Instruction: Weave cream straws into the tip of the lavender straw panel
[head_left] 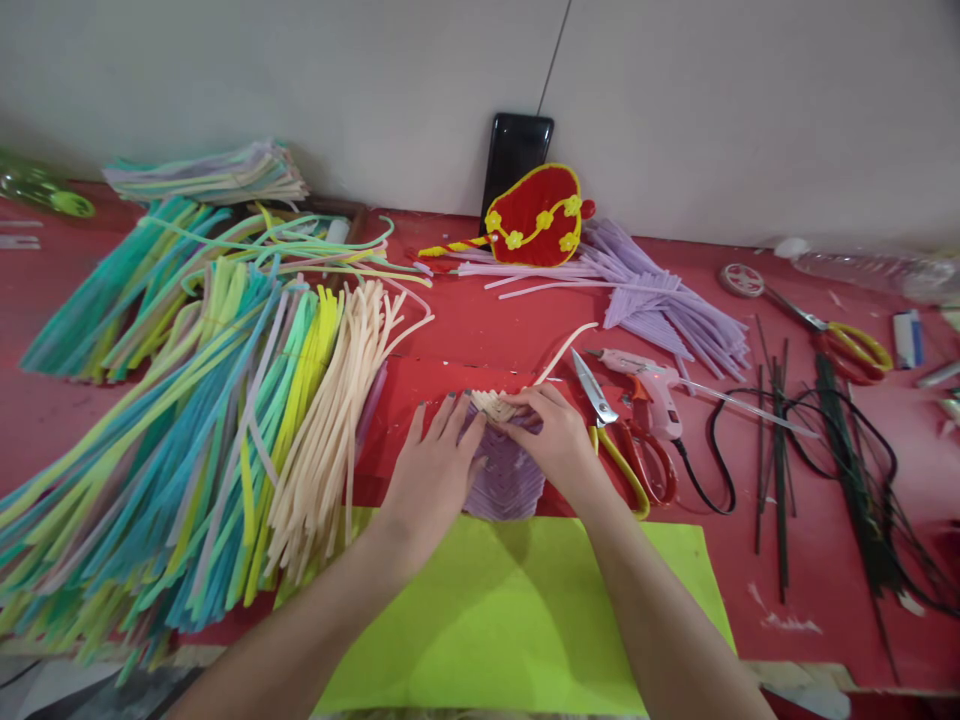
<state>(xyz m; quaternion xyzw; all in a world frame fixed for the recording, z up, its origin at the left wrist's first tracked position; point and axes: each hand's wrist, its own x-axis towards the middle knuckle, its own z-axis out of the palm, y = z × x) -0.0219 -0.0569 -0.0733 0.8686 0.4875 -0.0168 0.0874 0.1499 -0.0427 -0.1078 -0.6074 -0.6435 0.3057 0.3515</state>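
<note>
A purple piece built from rows of bent pipe cleaners [506,480] lies on the red table, with cream rows [495,404] at its far end. My left hand [435,460] rests spread along the piece's left side, fingertips by the cream rows. The fingers of my right hand [551,430] pinch a cream pipe cleaner [568,350] at the right of those rows; its loose end sticks up to the right. Just right of this hand lie open scissors [600,395] with yellow and red handles and a pink glue gun [649,390].
Bundles of coloured pipe cleaners [225,430] fill the left side. A lime-green sheet [480,610] lies in front. At the back are a phone [517,150], a red fan-shaped ornament [536,215] and purple pipe cleaners [667,290]. Dark stems [780,470] and more scissors [851,345] lie right.
</note>
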